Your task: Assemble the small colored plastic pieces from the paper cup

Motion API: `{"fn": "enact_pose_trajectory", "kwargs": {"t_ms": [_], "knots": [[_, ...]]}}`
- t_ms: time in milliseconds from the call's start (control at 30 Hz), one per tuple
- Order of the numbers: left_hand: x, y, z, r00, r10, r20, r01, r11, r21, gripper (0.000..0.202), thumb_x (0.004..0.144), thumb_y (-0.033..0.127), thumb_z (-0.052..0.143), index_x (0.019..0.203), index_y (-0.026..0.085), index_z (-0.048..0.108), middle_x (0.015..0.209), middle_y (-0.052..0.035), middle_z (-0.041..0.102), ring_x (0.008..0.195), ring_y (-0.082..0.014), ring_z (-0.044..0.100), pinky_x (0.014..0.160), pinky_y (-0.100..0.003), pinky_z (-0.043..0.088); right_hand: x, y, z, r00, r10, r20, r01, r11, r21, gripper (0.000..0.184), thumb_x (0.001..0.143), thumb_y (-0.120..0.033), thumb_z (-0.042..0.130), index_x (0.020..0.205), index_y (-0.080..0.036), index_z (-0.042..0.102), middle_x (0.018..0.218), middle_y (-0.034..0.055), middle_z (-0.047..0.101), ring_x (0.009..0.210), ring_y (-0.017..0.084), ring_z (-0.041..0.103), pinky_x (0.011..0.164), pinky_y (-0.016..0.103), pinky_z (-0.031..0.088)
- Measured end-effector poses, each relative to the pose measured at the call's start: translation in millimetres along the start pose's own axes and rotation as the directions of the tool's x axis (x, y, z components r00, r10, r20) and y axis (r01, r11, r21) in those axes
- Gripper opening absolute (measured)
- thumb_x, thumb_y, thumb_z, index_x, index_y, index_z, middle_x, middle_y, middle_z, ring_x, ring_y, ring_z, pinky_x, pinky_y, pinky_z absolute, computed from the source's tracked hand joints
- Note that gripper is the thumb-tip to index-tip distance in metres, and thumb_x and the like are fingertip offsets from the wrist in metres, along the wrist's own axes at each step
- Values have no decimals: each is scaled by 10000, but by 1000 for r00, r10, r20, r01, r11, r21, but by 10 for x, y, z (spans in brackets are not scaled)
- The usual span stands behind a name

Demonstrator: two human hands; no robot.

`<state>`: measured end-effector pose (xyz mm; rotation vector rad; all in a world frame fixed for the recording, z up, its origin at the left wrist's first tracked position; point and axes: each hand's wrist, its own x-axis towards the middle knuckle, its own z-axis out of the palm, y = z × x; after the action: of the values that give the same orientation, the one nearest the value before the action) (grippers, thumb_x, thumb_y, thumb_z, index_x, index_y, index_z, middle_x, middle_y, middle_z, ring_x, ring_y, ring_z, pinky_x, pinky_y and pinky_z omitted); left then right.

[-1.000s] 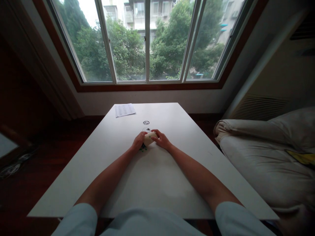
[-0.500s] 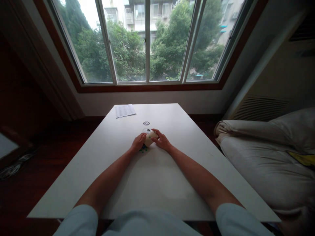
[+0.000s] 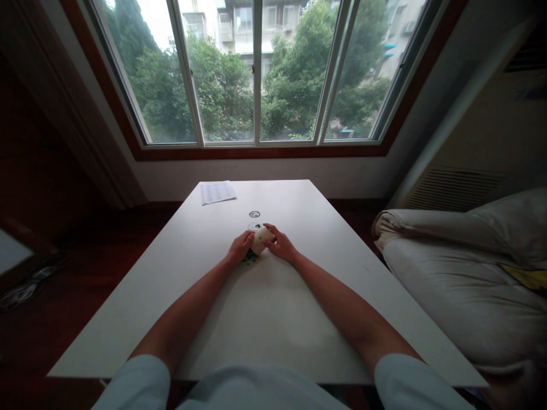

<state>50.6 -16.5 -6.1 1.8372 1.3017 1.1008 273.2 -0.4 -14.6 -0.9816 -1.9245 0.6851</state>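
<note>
A cream cylindrical container [image 3: 261, 241] with a small greenish mark lies tilted between my hands over the middle of the white table [image 3: 277, 319]. Its lower end points left and toward me. My right hand [image 3: 282, 245] grips the raised right end, fingers over the top and thumb on the near side. On the left, my left hand [image 3: 240, 248] is curled against the lower end, its fingertips partly hidden. Small green and dark blue pieces [image 3: 250, 259] are scattered on the tabletop just below that end. Too small to make out, their kind stays unclear.
Beyond the container lie a dark-rimmed round disc [image 3: 254, 214] and a pale ring-shaped piece [image 3: 253, 227]. Printed papers [image 3: 218, 192] rest at the table's far left corner. A padded beige seat [image 3: 453, 273] stands right of the table, and a window [image 3: 256, 74] is behind it.
More small pieces appear spread on the table under the container's lower end. Both hands and the container have barely moved.
</note>
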Motion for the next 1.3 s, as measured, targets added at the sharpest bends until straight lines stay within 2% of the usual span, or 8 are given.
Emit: {"fn": "enact_pose_trajectory", "kwargs": {"t_ms": [300,533,700,967,1300], "knots": [[30,-82,-1,999,39,32,-41,998,48,470,995,535,424,1188,209,704,1077,-65,755,935,-223,668,836,-339,519,-6,33,17,999,-32,-22,31,999,-43,734,876,-470,714,1533,-266,460,972,26,710,636,136,546,629,282,508],[0,-15,-15,999,24,24,-26,998,59,467,1004,514,415,1226,214,696,1106,-59,758,963,-226,677,865,-343,522,2,54,23,998,-47,-40,44,997,-61,755,868,-458,723,1543,-254,453,910,14,707,635,137,552,614,269,505],[-20,34,-31,999,17,31,-19,998,59,480,1005,520,401,1230,217,697,1106,-67,760,975,-236,678,879,-360,526,8,52,14,998,-56,-33,54,997,-55,755,880,-465,715,1553,-259,442,1012,41,731,649,135,578,630,278,537],[-36,48,-28,999,44,32,-46,998,50,498,1017,523,366,1228,217,697,1111,-68,757,977,-230,673,897,-363,519,17,69,25,996,-76,-37,75,997,-32,765,874,-459,724,1559,-284,432,1278,85,705,846,184,675,724,320,590],[-44,58,-42,999,34,35,-35,999,37,502,1011,532,365,1226,229,702,1139,-66,757,996,-227,676,909,-353,514,13,39,17,997,-68,-32,68,998,0,751,873,-452,726,1553,-296,448,1308,79,706,917,216,704,757,351,613]]}}
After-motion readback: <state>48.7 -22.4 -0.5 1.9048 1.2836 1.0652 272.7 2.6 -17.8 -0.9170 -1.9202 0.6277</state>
